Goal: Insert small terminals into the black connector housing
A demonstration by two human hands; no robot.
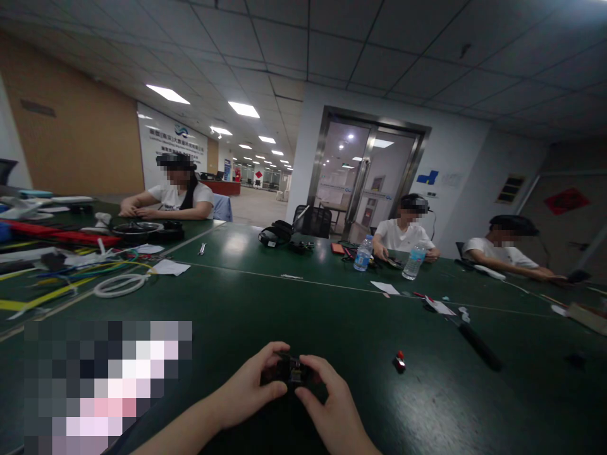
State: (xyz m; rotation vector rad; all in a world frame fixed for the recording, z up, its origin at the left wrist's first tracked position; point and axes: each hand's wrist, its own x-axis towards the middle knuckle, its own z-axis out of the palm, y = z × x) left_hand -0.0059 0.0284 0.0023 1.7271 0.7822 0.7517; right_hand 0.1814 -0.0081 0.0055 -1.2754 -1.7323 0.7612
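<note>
My left hand (pixel 249 385) and my right hand (pixel 332 404) meet low in the middle of the view, just above the dark green table (pixel 284 309). Both pinch a small black part (pixel 291 371) between thumbs and fingertips; its details are too dark to make out. A small red and black piece (pixel 399 361) lies on the table to the right of my right hand.
Three other people sit at the table's far side. Two water bottles (pixel 363 253) stand near the middle one. A black rod (pixel 478 346) lies at right. Coloured cables and a white ring (pixel 121 285) clutter the left. A blurred patch covers the lower left.
</note>
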